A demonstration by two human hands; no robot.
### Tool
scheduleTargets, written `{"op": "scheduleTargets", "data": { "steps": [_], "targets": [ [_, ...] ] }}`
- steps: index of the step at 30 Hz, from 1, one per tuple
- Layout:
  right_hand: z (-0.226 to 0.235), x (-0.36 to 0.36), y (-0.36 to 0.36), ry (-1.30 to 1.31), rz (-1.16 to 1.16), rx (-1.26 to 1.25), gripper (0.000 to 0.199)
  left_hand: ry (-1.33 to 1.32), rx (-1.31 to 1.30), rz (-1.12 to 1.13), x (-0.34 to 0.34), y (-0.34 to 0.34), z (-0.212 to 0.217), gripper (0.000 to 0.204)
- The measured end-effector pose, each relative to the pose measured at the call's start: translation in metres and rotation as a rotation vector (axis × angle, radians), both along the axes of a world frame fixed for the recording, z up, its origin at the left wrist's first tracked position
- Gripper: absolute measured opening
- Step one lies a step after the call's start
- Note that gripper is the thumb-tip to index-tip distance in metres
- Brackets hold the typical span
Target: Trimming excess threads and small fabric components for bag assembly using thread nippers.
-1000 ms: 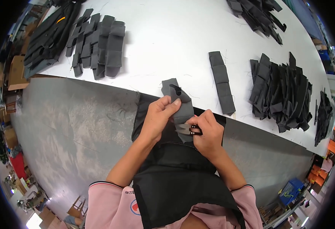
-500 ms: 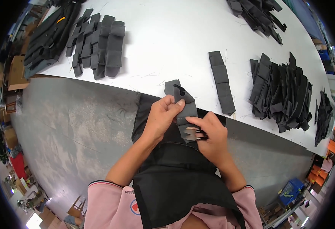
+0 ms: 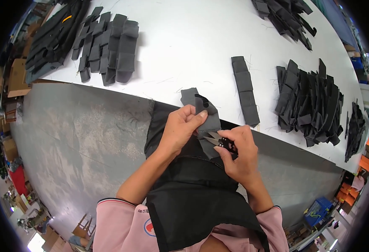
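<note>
Two hands meet at frame centre, just below the near edge of the white table (image 3: pixel 193 46). My left hand (image 3: pixel 180 130) pinches a dark grey fabric piece (image 3: pixel 201 109), thumb on top and fingers curled beneath; the piece's upper end lies over the table edge. My right hand (image 3: pixel 239 155) is closed around small thread snips (image 3: pixel 218 140), whose blades stand slightly apart with their tips touching the lower edge of the fabric piece beside my left thumb. Below both hands a black apron (image 3: pixel 193 197) covers my lap. Right of centre, a row of dark fabric pieces (image 3: pixel 245 90) lies flat on the table. Farther right sits a fanned pile of similar pieces (image 3: pixel 310 103). Upper left holds overlapping grey pieces (image 3: pixel 109 46); another heap (image 3: pixel 285 17) lies at the top right. Grey concrete floor (image 3: pixel 75 138) fills the left.
</note>
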State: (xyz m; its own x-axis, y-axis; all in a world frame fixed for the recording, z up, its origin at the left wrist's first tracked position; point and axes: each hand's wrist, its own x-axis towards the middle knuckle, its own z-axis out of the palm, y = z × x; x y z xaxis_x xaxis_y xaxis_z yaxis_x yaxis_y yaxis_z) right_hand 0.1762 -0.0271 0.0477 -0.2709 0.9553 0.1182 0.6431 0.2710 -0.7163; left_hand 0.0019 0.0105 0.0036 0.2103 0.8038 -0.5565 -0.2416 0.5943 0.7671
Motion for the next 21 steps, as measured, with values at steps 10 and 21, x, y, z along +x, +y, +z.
{"op": "scheduleTargets", "data": {
  "steps": [10, 21],
  "targets": [
    [-0.022, -0.010, 0.016, 0.352, -0.167, -0.104, 0.011, -0.091, 0.088, 0.033, 0.002, -0.006, 0.004, 0.017],
    [-0.013, -0.010, 0.008, 0.362, -0.202, -0.066, 0.013, -0.249, -0.081, 0.065, -0.011, -0.007, -0.012, 0.028]
  ]
}}
